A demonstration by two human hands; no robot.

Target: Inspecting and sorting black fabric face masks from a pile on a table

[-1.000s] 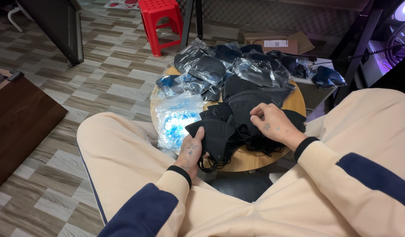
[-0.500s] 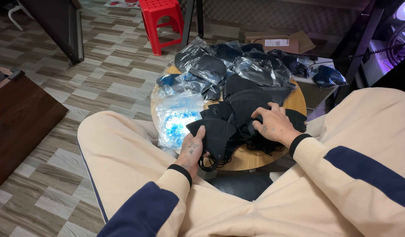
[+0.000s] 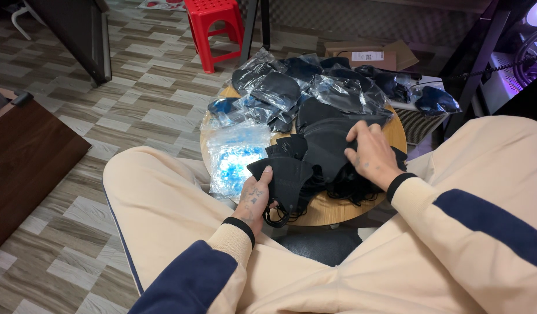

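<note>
While only the head view is available, it shows both hands over a small round table (image 3: 361,208) between the person's knees. Left hand (image 3: 254,197): fingers curled, thumb on top, pinching the near edge of a black mask (image 3: 286,177); its ear loops hang below the fingers, off the table edge. Judgement: held at the rim so it stays apart from the heap. Right hand (image 3: 370,154): fingers spread and bent, tips pressed onto the mask pile (image 3: 326,148) just beyond them; not closed on any one piece, as far as can be seen. Judgement: the hand is pinning or feeling through the loose stack. Beyond the right fingertips lie bagged masks (image 3: 280,93) in clear wrappers, heaped across the far half of the table; count not possible, at least six bags, overlapping. Left of the left fingers: one clear bag (image 3: 233,157) with blue contents, lying flat. Loose masks: one held, several in the pile, exact count cannot be told. Farther off: one red stool (image 3: 213,23), one cardboard box (image 3: 370,57), one dark wooden cabinet (image 3: 24,157) on the person's left.
</note>
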